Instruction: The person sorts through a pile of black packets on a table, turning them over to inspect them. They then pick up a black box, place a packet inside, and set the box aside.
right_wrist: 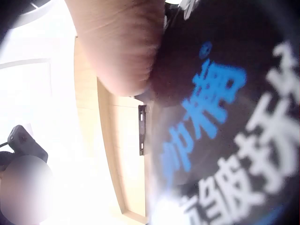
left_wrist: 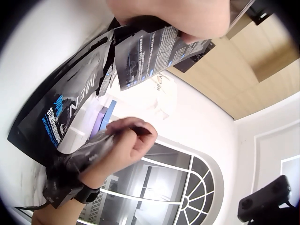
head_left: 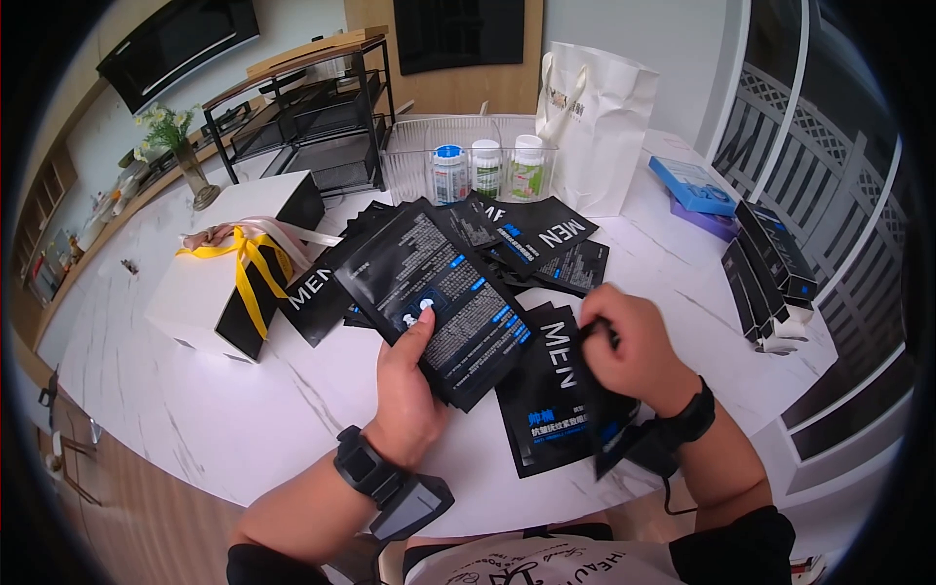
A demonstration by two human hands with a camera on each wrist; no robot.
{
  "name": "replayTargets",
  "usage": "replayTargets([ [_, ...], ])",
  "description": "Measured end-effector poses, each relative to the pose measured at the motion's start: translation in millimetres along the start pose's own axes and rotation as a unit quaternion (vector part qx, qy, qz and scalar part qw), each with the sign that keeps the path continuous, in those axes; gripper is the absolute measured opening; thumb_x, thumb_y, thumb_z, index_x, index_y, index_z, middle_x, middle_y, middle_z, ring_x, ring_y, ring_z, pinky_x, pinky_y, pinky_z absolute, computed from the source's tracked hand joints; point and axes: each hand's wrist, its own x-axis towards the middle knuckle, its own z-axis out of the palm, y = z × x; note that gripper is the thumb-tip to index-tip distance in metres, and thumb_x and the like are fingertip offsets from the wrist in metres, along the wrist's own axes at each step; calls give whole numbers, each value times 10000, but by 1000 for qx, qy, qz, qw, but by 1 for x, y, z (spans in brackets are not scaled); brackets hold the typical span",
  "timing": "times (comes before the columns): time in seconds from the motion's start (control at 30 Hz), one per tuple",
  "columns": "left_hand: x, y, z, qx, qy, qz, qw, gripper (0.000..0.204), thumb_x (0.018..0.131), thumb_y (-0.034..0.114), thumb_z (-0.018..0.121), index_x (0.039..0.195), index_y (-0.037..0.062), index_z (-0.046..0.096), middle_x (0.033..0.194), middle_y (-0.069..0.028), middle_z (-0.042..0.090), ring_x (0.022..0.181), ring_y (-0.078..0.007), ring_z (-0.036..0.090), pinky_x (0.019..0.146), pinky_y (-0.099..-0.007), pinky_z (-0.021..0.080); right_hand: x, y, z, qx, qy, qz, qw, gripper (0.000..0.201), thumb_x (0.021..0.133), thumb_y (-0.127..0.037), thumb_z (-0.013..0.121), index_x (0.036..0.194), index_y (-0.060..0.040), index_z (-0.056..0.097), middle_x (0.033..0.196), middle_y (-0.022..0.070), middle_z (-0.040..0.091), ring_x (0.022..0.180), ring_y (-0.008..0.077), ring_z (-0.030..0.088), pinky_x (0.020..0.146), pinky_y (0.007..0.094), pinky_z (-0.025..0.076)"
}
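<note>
My left hand (head_left: 408,395) holds a small stack of black foil sachets (head_left: 444,302), thumb on top, their backs with small print and blue labels facing up. On the right, my right hand (head_left: 639,346) grips another black sachet (head_left: 611,439) with curled fingers; it hangs edge-on and blurred. In the right wrist view, that sachet's front (right_wrist: 220,122) fills much of the picture with blue and white characters. Below the hands lies a black sachet marked MEN (head_left: 548,414), front up. Behind the left hand spreads a loose pile of similar sachets (head_left: 561,239).
A white box with yellow ribbon (head_left: 229,273) sits at left. Behind the pile are a clear bin (head_left: 409,166) with three bottles, a black mesh rack (head_left: 341,151) and a white paper bag (head_left: 604,127). Black cartons (head_left: 765,268) and a blue box (head_left: 694,185) lie at right.
</note>
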Motion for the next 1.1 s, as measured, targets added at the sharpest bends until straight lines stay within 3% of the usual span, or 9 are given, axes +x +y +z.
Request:
replayTargets([
  [0.03, 0, 0, 1, -1, -1, 0, 1000, 292, 888, 156, 452, 1137, 5, 444, 1049, -131, 574, 926, -242, 597, 800, -358, 504, 6, 6, 10, -47, 37, -126, 990, 181, 653, 24, 528, 812, -60, 549, 771, 70, 551, 728, 263, 536, 664, 338, 422],
  [0.13, -3, 4, 4, 7, 14, 56, 998, 294, 886, 164, 455, 1131, 1, 447, 1027, -129, 583, 899, -235, 606, 783, -351, 510, 11, 19, 24, -58, -36, -210, 975, 191, 672, -1, 567, 848, -73, 569, 816, 50, 553, 796, 245, 529, 751, 357, 409],
  [0.4, -1, 2, 0, 9, 8, 38, 999, 287, 889, 165, 452, 1118, -8, 449, 1004, -127, 590, 874, -224, 611, 762, -335, 509, 13, 23, 41, -84, -21, -219, 972, 198, 721, -13, 565, 915, -58, 566, 881, 67, 555, 887, 258, 523, 834, 364, 395],
  [0.57, -2, 0, 2, 3, -9, -41, 999, 294, 887, 155, 451, 1130, -11, 443, 1023, -130, 581, 907, -231, 600, 806, -338, 494, 8, 16, 22, 146, 49, -16, 988, 289, 722, 47, 501, 989, -48, 557, 1074, 99, 532, 989, 275, 502, 903, 366, 379],
  [0.6, -2, -1, 1, 3, -9, -42, 999, 294, 887, 155, 451, 1130, -11, 443, 1023, -130, 581, 907, -231, 600, 806, -338, 494, 9, 14, 19, 146, 50, -16, 988, 289, 722, 47, 501, 989, -48, 557, 1074, 99, 532, 989, 275, 502, 903, 366, 379],
  [0.67, -1, -3, -1, -25, -28, -75, 996, 304, 885, 148, 446, 1138, -21, 441, 1048, -141, 575, 924, -239, 596, 823, -352, 488, 12, 11, 17, 32, 39, -182, 982, 371, 704, 67, 489, 1043, -63, 563, 1180, 119, 488, 1060, 280, 484, 908, 360, 379],
  [0.77, -1, 0, 2, -24, -28, -79, 996, 331, 884, 173, 431, 1149, -26, 440, 1070, -153, 569, 949, -256, 589, 839, -369, 482, 13, 4, 19, -78, -40, -255, 963, 434, 685, 57, 536, 1093, -91, 562, 1214, 119, 471, 1120, 281, 457, 908, 356, 385],
  [0.9, -2, 4, 5, -10, -26, -91, 995, 360, 882, 214, 423, 1156, -18, 437, 1083, -162, 563, 966, -266, 582, 856, -375, 475, 12, 1, 21, -20, -57, -247, 967, 447, 669, 33, 590, 1095, -101, 571, 1239, 104, 457, 1158, 271, 430, 923, 367, 378],
  [1.1, -2, 3, 7, -31, -25, -91, 995, 410, 904, 317, 405, 1174, 10, 432, 1108, -155, 553, 982, -271, 575, 864, -381, 467, 11, 7, 18, -24, -5, -291, 956, 301, 633, 41, 616, 920, -51, 611, 1086, 82, 562, 1014, 263, 533, 848, 349, 444],
])
